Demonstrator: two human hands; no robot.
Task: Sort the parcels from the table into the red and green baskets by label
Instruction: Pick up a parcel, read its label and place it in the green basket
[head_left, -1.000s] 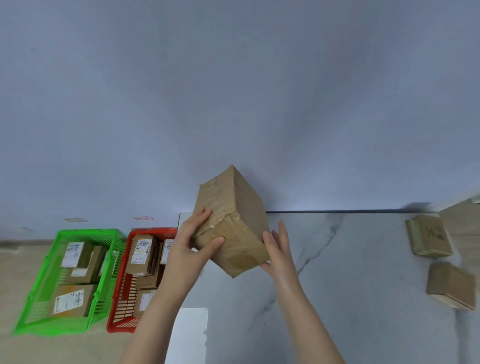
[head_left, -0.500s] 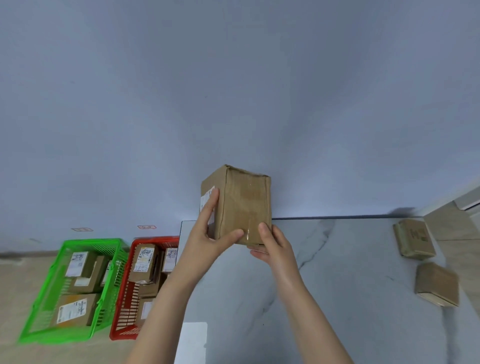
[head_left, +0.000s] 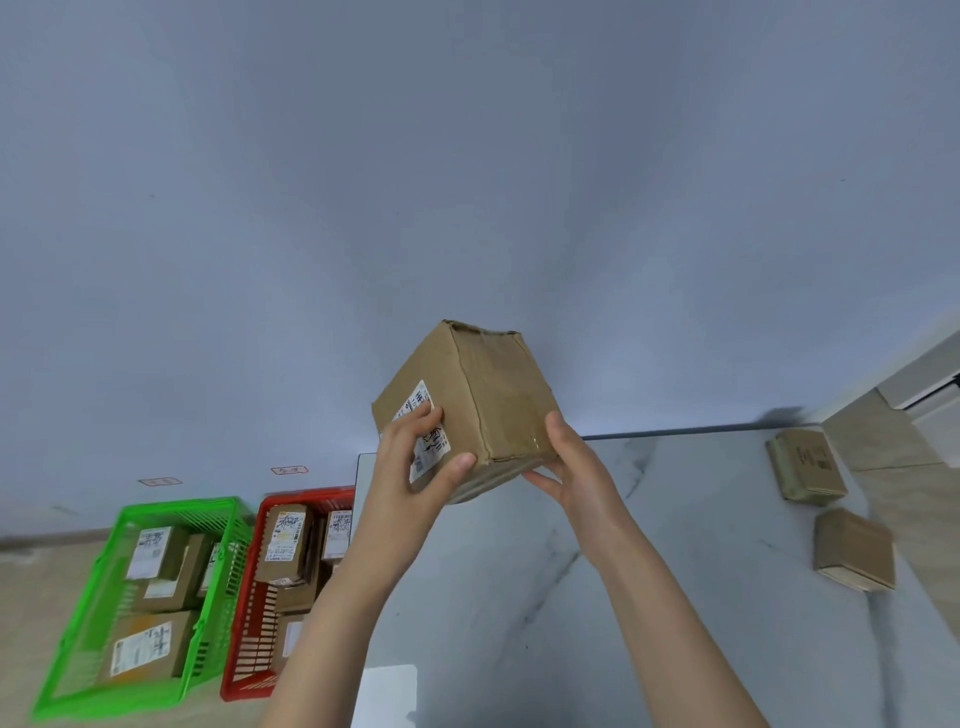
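I hold a brown cardboard parcel (head_left: 483, 400) in the air above the table's left end. My left hand (head_left: 415, 467) grips its left face, fingers lying over a white label, thumb on the lower edge. My right hand (head_left: 566, 462) cups the parcel's lower right corner from below. On the floor to the left stand the red basket (head_left: 244, 649) and, further left, the green basket (head_left: 78, 649), both holding several labelled parcels. Two more brown parcels lie on the table at the far right, one at the back (head_left: 808, 470) and one nearer (head_left: 854, 551).
The grey marble table (head_left: 519, 623) spans the lower middle and right. A plain wall rises behind it. Two small tags are stuck low on the wall above the baskets. A white sheet (head_left: 387, 693) lies at the table's near left edge.
Both hands have turned the parcel in the air, so its left face with the white label now shows. The view has drifted slightly, shifting the baskets and table parcels.
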